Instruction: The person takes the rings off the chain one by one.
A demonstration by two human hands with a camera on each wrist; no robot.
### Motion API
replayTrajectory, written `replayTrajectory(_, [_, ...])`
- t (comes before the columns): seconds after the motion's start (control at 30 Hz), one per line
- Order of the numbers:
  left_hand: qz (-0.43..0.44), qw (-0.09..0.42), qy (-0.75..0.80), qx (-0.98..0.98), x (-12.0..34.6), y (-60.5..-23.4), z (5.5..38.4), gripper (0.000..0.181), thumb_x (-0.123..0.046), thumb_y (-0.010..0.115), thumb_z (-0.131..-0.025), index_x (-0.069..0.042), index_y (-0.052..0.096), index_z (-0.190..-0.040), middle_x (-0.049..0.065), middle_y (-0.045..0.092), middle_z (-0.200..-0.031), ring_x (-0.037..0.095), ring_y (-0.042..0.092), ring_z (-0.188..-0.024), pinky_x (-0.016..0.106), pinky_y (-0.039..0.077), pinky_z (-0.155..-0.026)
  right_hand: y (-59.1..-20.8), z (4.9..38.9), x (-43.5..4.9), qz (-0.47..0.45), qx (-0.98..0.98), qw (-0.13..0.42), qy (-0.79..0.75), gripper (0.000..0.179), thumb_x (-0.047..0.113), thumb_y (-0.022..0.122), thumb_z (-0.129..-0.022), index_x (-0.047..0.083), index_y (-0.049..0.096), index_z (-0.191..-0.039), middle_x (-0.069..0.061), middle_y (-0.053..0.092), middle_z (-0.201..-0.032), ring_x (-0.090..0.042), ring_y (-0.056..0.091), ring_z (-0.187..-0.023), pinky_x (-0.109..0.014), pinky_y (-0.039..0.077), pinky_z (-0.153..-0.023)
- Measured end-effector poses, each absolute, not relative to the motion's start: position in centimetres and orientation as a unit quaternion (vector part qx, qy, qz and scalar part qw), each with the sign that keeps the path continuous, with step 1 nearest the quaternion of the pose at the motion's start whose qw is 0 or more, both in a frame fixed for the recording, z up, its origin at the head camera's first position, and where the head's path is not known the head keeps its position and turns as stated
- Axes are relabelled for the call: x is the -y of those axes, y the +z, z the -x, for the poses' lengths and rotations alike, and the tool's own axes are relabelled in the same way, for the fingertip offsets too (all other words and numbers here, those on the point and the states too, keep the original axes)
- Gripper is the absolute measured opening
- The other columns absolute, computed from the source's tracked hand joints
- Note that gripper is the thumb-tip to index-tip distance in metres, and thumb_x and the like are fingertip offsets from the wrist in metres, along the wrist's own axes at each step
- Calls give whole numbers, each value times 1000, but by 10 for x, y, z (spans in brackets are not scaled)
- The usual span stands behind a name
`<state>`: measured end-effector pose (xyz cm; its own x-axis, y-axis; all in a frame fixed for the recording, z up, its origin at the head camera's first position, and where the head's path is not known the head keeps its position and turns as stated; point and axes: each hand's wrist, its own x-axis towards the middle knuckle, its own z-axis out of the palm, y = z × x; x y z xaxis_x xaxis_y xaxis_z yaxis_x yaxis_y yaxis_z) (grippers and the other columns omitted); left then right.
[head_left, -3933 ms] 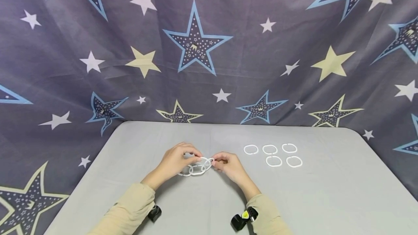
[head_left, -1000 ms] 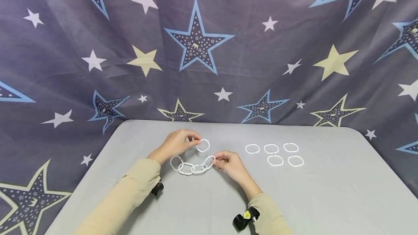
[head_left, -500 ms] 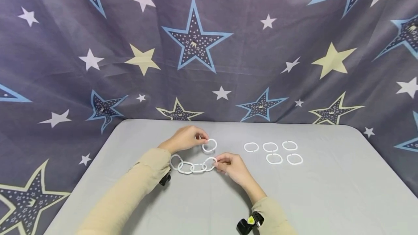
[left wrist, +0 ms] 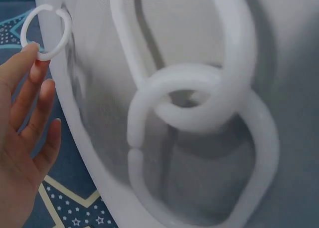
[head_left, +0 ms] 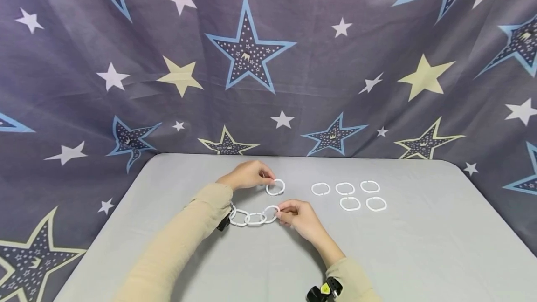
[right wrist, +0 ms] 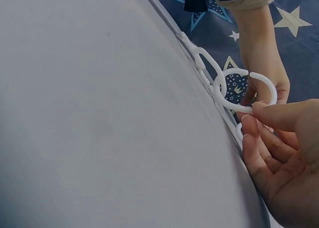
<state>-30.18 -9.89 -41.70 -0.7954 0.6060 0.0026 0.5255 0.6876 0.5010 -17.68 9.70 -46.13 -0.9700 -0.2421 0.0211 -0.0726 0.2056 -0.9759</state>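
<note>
A short chain of several white plastic links (head_left: 256, 224) lies on the grey cloth, its left end partly behind the left sleeve. My right hand (head_left: 299, 218) pinches the chain's right end link (right wrist: 274, 92) between thumb and fingertips, tipped up off the cloth. Farther back, my left hand (head_left: 248, 175) pinches a separate white link (left wrist: 22, 32) by its edge between thumb and index finger, the other fingers spread loosely. That link has a small gap in its ring and stands apart from the chain. In the left wrist view, chain links (left wrist: 269, 158) loom close to the camera.
Several loose white links (head_left: 350, 210) lie in two rows right of the hands. The grey-covered table (head_left: 419, 250) ends at the back against a star-patterned curtain (head_left: 319, 92). A black wrist camera (head_left: 317, 294) sits at the right cuff.
Earlier, the left hand's link crossed the chain's end link; now it is apart from it. The left hand has carried it back, then rightward. The right hand keeps its pinch, nearly still.
</note>
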Motion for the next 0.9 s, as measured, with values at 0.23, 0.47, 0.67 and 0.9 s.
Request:
replayTrajectory(0.23, [-302, 88, 233, -920, 89, -420, 306, 11, -28, 75, -89, -22, 79, -97, -13, 72, -88, 0, 61, -78, 25, 48, -77, -462, 176, -97, 97, -770, 72, -626, 14, 4, 71, -88, -6, 69, -98, -11, 70, -80, -11, 63, -65, -21, 45, -52])
replayTrajectory(0.47, [-296, 98, 225, -923, 77, -421, 309, 13, -29, 76, -88, -22, 80, -98, -12, 74, -91, -1, 62, -79, 24, 48, -78, -462, 177, -98, 100, -768, 75, -628, 15, 4, 70, -88, -7, 69, -98, -11, 70, -80, -11, 63, -65, -20, 44, -52])
replayTrajectory(0.67, [-302, 90, 221, -923, 66, -424, 311, 10, -29, 78, -86, -22, 80, -95, -13, 73, -88, 0, 62, -79, 23, 48, -78, -462, 176, -98, 102, -768, 76, -628, 16, 3, 70, -88, -8, 68, -99, -11, 70, -79, -11, 62, -65, -20, 44, -52])
replayTrajectory(0.9, [-303, 73, 201, -929, 60, -430, 312, 8, -31, 79, -86, -26, 80, -92, -16, 72, -86, 0, 62, -80, 24, 48, -79, -464, 176, -98, 103, -767, 75, -629, 14, 3, 70, -88, -8, 69, -98, -13, 70, -79, -11, 62, -65, -20, 43, -52])
